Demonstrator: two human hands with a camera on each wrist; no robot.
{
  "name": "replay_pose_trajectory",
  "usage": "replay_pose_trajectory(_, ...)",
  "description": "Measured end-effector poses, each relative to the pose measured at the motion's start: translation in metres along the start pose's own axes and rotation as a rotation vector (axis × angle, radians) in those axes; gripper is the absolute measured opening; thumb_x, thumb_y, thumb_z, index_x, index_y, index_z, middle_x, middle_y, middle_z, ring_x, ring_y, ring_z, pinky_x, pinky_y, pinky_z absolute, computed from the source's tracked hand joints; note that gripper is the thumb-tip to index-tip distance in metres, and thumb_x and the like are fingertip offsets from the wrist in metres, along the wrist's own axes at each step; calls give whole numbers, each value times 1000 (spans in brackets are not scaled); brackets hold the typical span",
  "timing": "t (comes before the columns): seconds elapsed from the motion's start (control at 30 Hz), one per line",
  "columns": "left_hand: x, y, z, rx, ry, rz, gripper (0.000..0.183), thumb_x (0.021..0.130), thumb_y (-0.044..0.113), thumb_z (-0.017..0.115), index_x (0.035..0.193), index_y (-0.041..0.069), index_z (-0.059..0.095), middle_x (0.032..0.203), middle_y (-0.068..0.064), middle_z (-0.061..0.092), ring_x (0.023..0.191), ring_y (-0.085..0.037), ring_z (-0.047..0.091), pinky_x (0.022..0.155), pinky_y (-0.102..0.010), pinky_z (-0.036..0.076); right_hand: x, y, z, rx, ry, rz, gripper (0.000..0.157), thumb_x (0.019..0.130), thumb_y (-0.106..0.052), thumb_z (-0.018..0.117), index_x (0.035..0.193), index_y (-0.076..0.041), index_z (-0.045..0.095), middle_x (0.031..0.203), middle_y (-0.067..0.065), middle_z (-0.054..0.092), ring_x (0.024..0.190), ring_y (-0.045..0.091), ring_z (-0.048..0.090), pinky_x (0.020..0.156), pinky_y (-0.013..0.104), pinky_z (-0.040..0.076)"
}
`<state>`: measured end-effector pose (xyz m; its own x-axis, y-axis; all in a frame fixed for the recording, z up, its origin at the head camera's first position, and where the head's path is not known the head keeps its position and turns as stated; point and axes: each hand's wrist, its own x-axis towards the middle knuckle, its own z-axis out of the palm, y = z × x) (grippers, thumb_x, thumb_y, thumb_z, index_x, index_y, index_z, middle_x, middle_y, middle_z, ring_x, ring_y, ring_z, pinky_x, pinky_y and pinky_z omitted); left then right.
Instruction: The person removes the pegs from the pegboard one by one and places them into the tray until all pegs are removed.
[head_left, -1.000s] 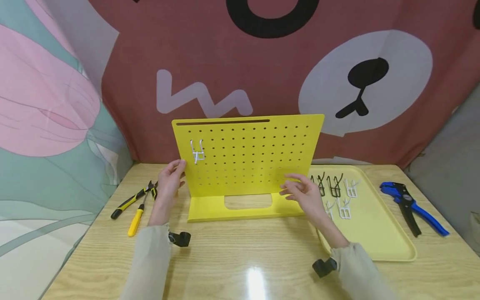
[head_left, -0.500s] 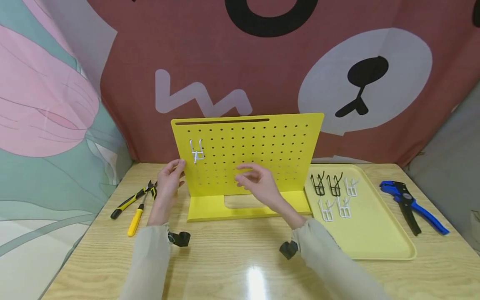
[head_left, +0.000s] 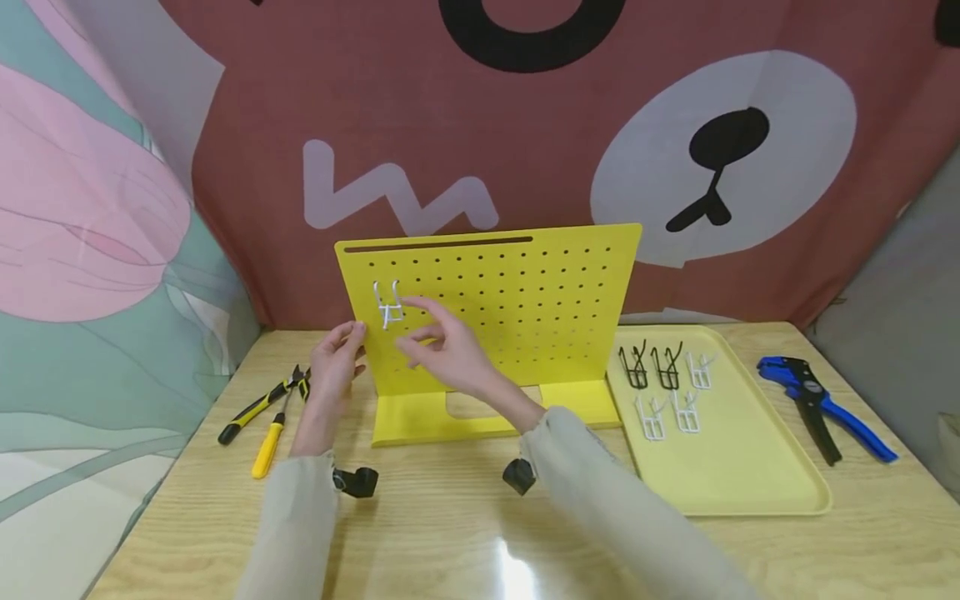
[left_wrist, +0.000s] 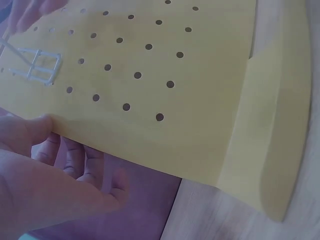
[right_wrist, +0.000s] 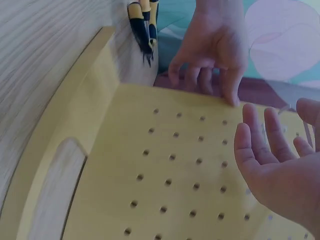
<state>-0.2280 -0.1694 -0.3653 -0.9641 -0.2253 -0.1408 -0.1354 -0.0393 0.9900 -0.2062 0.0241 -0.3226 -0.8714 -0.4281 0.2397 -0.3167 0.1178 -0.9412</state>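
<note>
A yellow pegboard [head_left: 517, 287] stands upright on its folded base. My left hand [head_left: 333, 367] holds its left edge, with the thumb on the front face and the fingers behind, as the left wrist view also shows. A white wire hook [head_left: 390, 307] hangs from holes at the board's upper left. My right hand [head_left: 453, 354] is just right of that hook, index finger extended near it and the other fingers loosely bent. Nothing is visible in the right hand, and whether its index fingertip touches the hook I cannot tell.
To the right lies a pale yellow tray [head_left: 738, 467] with black hooks [head_left: 666, 371] and white hooks [head_left: 686, 414]. Blue wire strippers [head_left: 817, 398] lie beyond it. Pliers [head_left: 258, 408] and a yellow screwdriver [head_left: 267, 452] rest left of the board. A printed cloth hangs behind.
My right hand has moved left across the front of the pegboard, from near the tray to beside the white hook. My left hand stays on the board's left edge.
</note>
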Motion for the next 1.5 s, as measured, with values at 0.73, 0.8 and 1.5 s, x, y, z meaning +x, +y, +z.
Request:
replay_pose_trajectory(0.73,2,-2,1,-34,-1,21,28,96,39,57,113,17,60,109,6,55,99,-13,53,84,-34,37,12,-8,22,76,76,99,31,97,-23,59,123,-7,63,115,6,66,78,23,69,72,33,54)
replay_pose_trajectory(0.8,2,-1,1,-35,0,22,26,95,39,58,110,18,60,108,6,55,100,-14,53,83,-33,37,13,-8,22,79,85,105,31,97,-22,59,124,-7,63,115,8,66,77,22,68,68,29,54)
replay_pose_trajectory(1.5,2,-2,2,-23,10,11,28,98,35,55,116,14,60,115,-1,56,108,-21,51,81,-32,38,9,-16,22,78,77,69,27,96,-21,60,118,-7,67,116,1,67,77,18,68,64,25,51)
